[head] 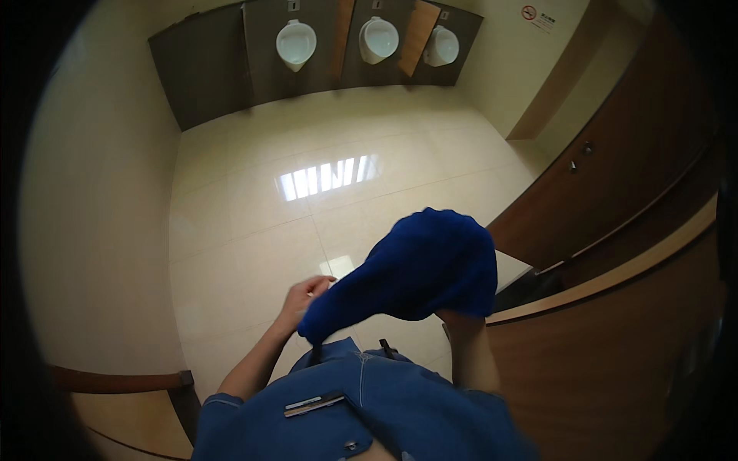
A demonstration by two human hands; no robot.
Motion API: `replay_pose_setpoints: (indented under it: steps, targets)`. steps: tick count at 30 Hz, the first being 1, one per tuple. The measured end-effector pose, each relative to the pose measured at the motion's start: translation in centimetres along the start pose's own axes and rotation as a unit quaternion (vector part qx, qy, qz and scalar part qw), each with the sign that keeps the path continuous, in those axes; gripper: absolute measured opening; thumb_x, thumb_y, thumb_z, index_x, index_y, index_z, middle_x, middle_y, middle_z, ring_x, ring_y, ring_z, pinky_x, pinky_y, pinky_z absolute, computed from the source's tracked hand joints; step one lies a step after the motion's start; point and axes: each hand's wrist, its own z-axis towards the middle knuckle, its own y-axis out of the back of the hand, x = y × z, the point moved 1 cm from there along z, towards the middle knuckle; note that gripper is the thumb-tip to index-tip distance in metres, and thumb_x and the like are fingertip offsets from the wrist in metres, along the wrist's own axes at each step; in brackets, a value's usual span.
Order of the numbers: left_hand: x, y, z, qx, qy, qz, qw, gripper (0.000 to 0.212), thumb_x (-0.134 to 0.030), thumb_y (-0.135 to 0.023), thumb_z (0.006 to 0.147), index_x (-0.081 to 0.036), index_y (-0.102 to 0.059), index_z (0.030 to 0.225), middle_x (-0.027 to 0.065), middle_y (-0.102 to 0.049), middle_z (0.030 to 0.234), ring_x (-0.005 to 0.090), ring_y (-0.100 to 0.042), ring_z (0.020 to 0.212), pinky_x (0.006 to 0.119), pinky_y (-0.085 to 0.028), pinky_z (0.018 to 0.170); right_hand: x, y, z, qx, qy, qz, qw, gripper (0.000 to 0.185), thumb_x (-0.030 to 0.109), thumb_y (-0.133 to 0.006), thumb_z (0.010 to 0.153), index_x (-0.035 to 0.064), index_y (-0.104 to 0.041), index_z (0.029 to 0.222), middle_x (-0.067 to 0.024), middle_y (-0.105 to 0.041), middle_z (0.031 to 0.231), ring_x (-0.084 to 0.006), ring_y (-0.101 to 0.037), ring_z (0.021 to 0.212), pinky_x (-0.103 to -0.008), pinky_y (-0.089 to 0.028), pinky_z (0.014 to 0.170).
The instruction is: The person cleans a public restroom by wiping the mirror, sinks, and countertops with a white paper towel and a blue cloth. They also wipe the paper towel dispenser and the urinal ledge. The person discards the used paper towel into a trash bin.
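Observation:
A blue cloth [429, 265] hangs in the air before my body, bulky on the right and narrowing to a tail at the lower left. My right hand [461, 320] holds it up from beneath; the cloth covers the fingers, and only the wrist side shows. Beside the narrow tail is my left hand [304, 298], its fingers bent inward. Something small and whitish shows by those fingers, too blurred to name. Whether the left fingers grip the cloth's tail cannot be told, since the cloth partly hides them.
Several white urinals [296, 44] line the far wall, with wooden dividers [420, 37] between them. Glossy floor tiles [248, 201] reflect light. At right are a brown door [622, 150] and a wooden panel [576, 369]. A wooden frame [124, 380] stands at lower left.

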Motion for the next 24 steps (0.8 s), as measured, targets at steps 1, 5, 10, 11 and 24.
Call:
replay_pose_setpoints:
  steps: [1, 5, 10, 11, 24]
  targets:
    - [-3.3, 1.6, -0.1, 0.000, 0.105, -0.097, 0.990, 0.039, -0.032, -0.047, 0.092, -0.002, -0.057, 0.115, 0.0090, -0.064, 0.090, 0.0158, -0.060, 0.088, 0.030, -0.049, 0.077, -0.3, -0.9, 1.0, 0.011, 0.020, -0.016, 1.000, 0.064, 0.029, -0.059, 0.086, 0.0071, -0.027, 0.138, -0.0094, -0.039, 0.138, -0.0264, -0.037, 0.127, -0.0390, -0.027, 0.107]
    - [-6.9, 5.0, 1.5, -0.044, 0.088, -0.163, 0.982, 0.056, -0.047, -0.026, 0.096, -0.007, -0.058, 0.118, 0.0076, -0.062, 0.095, 0.0177, -0.056, 0.098, 0.034, -0.043, 0.089, -1.9, -5.0, 6.2, 0.065, 0.083, -0.071, 0.992, 0.066, 0.028, -0.059, 0.087, 0.0073, -0.025, 0.140, -0.0084, -0.038, 0.140, -0.0258, -0.036, 0.128, -0.0391, -0.026, 0.108]
    - [-9.7, 3.7, 6.2, 0.030, 0.030, -0.215, 0.976, 0.060, -0.047, -0.025, 0.096, -0.003, -0.041, 0.134, 0.0122, -0.043, 0.136, 0.0211, -0.034, 0.130, 0.035, -0.017, 0.111, -5.0, -8.7, 10.5, 0.099, 0.107, 0.141, 0.979, 0.071, 0.028, -0.065, 0.082, 0.0080, -0.028, 0.139, -0.0102, -0.035, 0.141, -0.0269, -0.029, 0.132, -0.0388, -0.019, 0.111]
    - [-10.6, 3.5, 7.0, -0.004, 0.024, -0.227, 0.974, 0.056, -0.045, -0.028, 0.096, -0.004, -0.046, 0.129, 0.0092, -0.048, 0.129, 0.0184, -0.040, 0.122, 0.033, -0.024, 0.107, -5.7, -9.1, 11.4, 0.108, 0.117, 0.155, 0.975, 0.072, 0.028, -0.066, 0.081, 0.0082, -0.029, 0.139, -0.0107, -0.034, 0.142, -0.0272, -0.027, 0.133, -0.0388, -0.018, 0.112]
    - [-14.1, 1.8, 16.1, -0.211, 0.088, -0.316, 0.921, 0.028, -0.021, -0.052, 0.093, 0.004, -0.058, 0.104, 0.0082, -0.064, 0.095, 0.0114, -0.061, 0.081, 0.024, -0.050, 0.076, -15.3, -12.3, 22.0, 0.290, -0.485, 0.680, 0.467, 0.049, 0.037, -0.037, 0.096, 0.0053, -0.037, 0.134, -0.0130, -0.045, 0.134, -0.0250, -0.046, 0.118, -0.0375, -0.035, 0.103]
